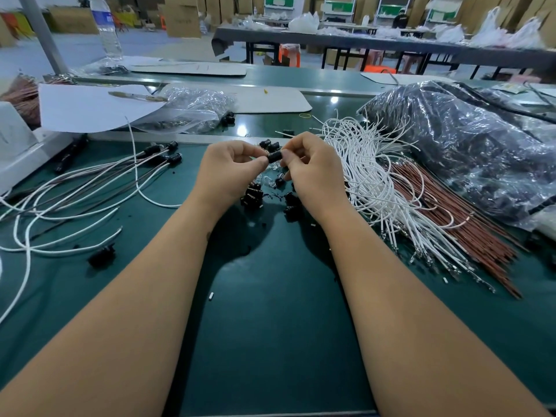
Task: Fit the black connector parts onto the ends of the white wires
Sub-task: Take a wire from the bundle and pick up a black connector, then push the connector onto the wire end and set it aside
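One black connector [274, 155] is pinched between left hand [231, 173] and right hand [313, 173]; loose connectors [252, 195] beneath, white wire bundle [370, 176] just right.

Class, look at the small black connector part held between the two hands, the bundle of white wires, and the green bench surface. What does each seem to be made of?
Black connector part: likely moulded plastic, matt with a faint sheen, ribbed. White wires: probably flexible plastic insulation, since they bend in loose curves; small metal-looking terminals glint at their near ends. Green bench surface: a smooth, glossy mat, perhaps rubber or vinyl, since it mirrors the lights.
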